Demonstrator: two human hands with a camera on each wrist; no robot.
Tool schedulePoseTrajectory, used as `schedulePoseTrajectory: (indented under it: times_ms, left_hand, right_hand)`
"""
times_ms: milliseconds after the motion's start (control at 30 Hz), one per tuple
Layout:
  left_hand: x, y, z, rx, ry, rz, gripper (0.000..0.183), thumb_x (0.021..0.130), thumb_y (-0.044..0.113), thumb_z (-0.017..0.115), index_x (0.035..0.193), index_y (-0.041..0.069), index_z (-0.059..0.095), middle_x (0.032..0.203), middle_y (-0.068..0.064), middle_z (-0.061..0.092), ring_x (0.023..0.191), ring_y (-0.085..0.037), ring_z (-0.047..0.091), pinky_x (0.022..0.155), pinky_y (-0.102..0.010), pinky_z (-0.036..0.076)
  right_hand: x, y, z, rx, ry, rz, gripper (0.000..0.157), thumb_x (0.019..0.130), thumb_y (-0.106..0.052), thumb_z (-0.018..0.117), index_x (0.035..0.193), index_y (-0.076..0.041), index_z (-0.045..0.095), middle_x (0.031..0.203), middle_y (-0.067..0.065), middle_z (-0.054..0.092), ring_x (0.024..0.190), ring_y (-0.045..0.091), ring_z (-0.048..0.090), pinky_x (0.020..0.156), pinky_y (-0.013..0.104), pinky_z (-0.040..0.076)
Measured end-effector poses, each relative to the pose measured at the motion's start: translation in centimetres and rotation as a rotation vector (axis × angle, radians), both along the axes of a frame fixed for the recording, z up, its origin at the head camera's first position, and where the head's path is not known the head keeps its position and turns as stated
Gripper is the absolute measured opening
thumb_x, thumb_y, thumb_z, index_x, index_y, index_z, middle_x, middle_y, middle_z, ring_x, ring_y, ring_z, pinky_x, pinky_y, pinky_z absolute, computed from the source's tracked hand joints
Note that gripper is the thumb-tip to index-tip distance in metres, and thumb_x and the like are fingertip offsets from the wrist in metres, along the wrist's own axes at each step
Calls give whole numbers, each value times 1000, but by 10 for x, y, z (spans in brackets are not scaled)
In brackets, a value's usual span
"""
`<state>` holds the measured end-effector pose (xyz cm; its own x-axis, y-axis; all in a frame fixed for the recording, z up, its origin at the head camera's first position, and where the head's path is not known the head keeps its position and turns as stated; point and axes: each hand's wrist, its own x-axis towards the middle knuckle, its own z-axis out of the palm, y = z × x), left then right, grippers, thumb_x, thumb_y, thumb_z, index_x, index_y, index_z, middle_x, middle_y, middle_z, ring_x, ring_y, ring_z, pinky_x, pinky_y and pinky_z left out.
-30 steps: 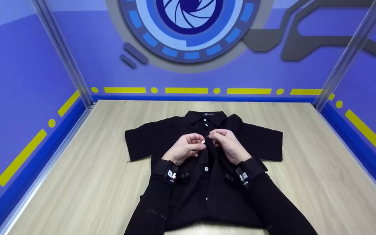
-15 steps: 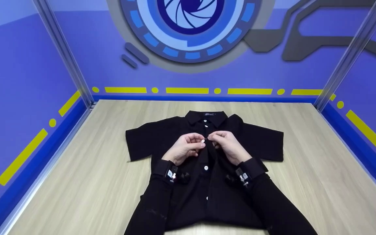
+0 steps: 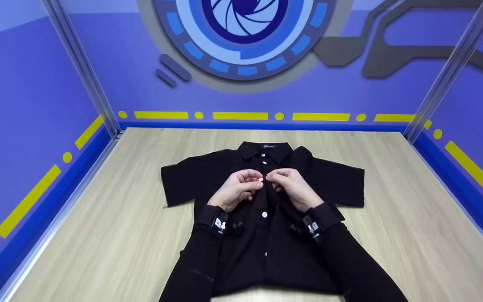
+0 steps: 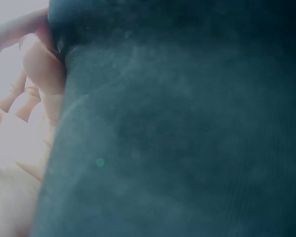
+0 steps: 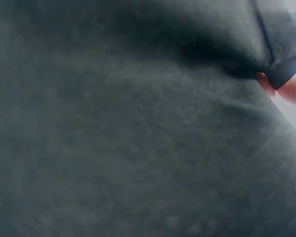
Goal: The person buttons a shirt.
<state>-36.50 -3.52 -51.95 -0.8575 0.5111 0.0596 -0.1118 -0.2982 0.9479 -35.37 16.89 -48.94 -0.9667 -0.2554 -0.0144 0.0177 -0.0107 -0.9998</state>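
We see a black shirt (image 3: 201, 178) on the bench (image 3: 107, 235) beneath the left hand (image 3: 238, 189), pinching a white button (image 3: 260, 179) seemingly undone, and the right hand (image 3: 295, 188), pinching the fabric edge (image 5: 282, 78); two farther buttons (image 3: 264, 162) look fastened, two nearer buttons (image 3: 264, 214) uncertain.

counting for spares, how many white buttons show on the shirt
5: top button at the collar, second button just below, third button at the left hand, fourth button and fifth button farther down. Others may be hidden.
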Motion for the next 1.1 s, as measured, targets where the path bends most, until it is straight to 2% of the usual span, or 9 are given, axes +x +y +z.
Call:
schedulePoseTrajectory:
  times_ms: [200, 533, 867, 1100]
  left_hand:
    - [0, -1, 1, 35, -8, -14, 26, 89, 20, 69, 110, 6, 63, 90, -2, 62, 66, -9, 53, 49, -20, 45]
    - [0, -2, 1, 42, 12, -23, 31, 90, 16, 67, 117, 5, 56, 93, -3, 64, 70, -10, 54, 50, -20, 44]
    - [0, -2, -1, 43, 15, -21, 28, 91, 14, 67, 116, 7, 55, 92, -1, 66, 70, -10, 55, 50, -21, 45]
    - [-1, -2, -1, 52, 18, -29, 31, 89, 15, 69, 116, 6, 55, 92, -3, 65, 70, -11, 54, 50, -20, 45]
  right_hand:
    - [0, 0, 1, -7, -9, -1, 12, 85, -14, 69, 90, -4, 72, 72, -3, 63, 71, 16, 53, 62, 25, 45]
    - [0, 0, 2, -3, -11, 5, 13, 85, -15, 69, 91, -3, 71, 70, -4, 63, 69, 13, 54, 62, 24, 45]
    - [0, 1, -1, -44, -23, 25, 13, 88, -15, 66, 90, -3, 71, 73, 0, 64, 65, 12, 55, 60, 23, 45]
    - [0, 2, -1, -6, 10, 30, 14, 88, -14, 67, 91, -1, 71, 72, 1, 63, 67, 14, 55, 60, 22, 45]
